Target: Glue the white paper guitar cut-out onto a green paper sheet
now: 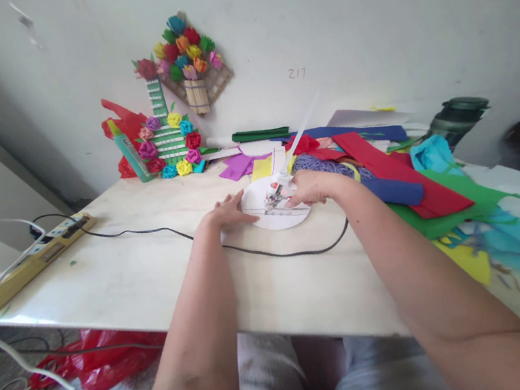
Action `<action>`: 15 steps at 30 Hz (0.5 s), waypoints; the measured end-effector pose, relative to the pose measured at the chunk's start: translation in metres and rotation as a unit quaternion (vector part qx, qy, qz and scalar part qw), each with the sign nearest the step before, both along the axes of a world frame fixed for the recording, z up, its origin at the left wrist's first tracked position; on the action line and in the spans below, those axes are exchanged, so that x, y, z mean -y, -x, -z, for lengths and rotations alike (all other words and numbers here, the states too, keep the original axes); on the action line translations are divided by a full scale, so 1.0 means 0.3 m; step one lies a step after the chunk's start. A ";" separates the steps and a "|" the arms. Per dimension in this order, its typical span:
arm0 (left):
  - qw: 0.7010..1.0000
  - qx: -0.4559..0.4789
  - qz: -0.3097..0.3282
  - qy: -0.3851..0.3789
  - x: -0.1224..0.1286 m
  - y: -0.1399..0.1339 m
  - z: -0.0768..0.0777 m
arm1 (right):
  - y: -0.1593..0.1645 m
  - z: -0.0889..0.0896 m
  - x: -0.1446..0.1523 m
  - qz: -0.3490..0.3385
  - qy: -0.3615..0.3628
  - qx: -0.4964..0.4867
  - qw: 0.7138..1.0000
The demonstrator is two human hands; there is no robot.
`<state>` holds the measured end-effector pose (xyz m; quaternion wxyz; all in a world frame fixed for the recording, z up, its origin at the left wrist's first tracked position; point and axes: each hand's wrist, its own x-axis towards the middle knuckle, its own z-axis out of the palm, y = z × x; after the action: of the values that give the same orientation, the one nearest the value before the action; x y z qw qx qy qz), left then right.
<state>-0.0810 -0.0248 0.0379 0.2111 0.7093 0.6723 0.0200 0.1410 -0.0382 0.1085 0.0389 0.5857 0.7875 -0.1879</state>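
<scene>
A white paper disc with dark drawn lines lies flat on the table in front of me. My left hand rests at the disc's left edge, thumb and fingers apart. In my right hand is a white hot glue gun, its nozzle tilted down over the disc. A long translucent glue stick juts up from its back. The gun's black cord curves across the table below the disc. Whether the nozzle touches the paper I cannot tell.
Crepe paper and felt scraps pile up on the right, near a dark bottle. A glue bottle and paper-flower crafts stand against the wall. A yellow power strip sits on the left, with a red bag below.
</scene>
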 end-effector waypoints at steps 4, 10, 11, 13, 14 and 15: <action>1.000 0.004 0.001 -0.001 0.001 0.000 -0.002 | 0.001 0.003 -0.003 -0.003 0.002 -0.001 1.000; 1.000 0.001 0.002 -0.005 0.010 -0.002 -0.014 | 0.005 0.003 -0.002 -0.006 -0.006 0.006 1.000; 1.000 0.002 0.002 -0.005 0.011 -0.002 -0.015 | 0.007 0.001 0.000 -0.006 -0.005 0.007 1.000; 1.000 0.001 0.000 -0.006 0.011 0.000 -0.016 | 0.010 -0.003 0.006 -0.004 -0.004 0.010 1.000; 1.000 0.001 0.000 -0.006 0.011 0.001 -0.015 | 0.011 -0.005 0.008 -0.004 -0.003 0.012 1.000; 1.000 0.001 0.000 -0.006 0.010 0.001 -0.015 | 0.012 -0.007 0.010 -0.005 -0.003 0.013 1.000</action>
<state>-0.0814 -0.0279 0.0423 0.2074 0.7106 0.6719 0.0243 0.1372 -0.0412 0.1106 0.0484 0.5848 0.7901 -0.1772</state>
